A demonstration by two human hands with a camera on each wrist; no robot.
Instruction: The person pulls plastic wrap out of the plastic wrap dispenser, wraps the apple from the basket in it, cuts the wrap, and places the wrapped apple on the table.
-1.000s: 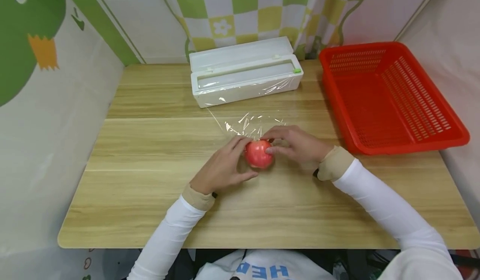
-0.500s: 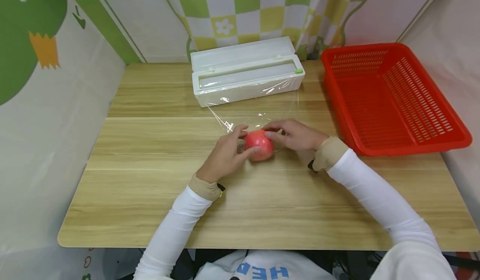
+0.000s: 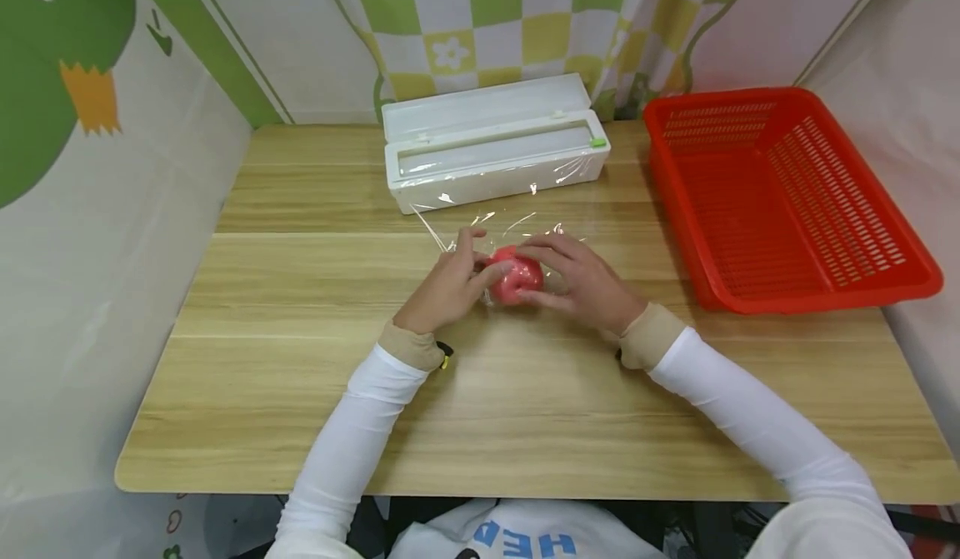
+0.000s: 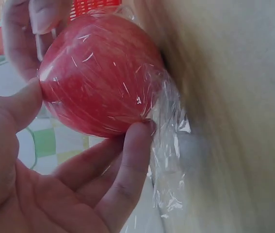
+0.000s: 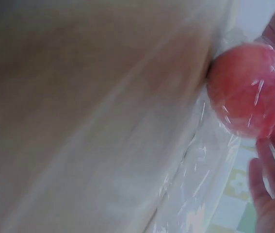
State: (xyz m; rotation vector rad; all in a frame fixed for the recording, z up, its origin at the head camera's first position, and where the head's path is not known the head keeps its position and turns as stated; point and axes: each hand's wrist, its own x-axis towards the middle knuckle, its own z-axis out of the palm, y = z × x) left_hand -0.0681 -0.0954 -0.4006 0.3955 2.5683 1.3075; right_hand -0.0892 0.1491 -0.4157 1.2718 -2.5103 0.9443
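A round red apple point(image 3: 519, 282) sits low over the table, between both hands and partly covered by clear cling film point(image 4: 171, 155). My left hand point(image 3: 444, 291) holds its left side, the thumb on the near face and fingers at the film's edge beneath, as the left wrist view shows. On the other side, my right hand point(image 3: 588, 286) has its thumb and fingers around the apple. Wrinkled film clings to the fruit in both wrist views. A sheet of film runs from the apple back to a white dispenser box point(image 3: 495, 182), whose lid stands up.
The red plastic basket point(image 3: 832, 299) stands at the right on the wooden table point(image 3: 285, 392). A green slider point(image 3: 597, 142) sits at the right end of the dispenser box. Behind it hangs a checked curtain point(image 3: 495, 34).
The apple has moved away from the body, toward the dispenser box, and turned. Both hands went with it; film now covers more of its surface, and the right hand's grip has shifted.
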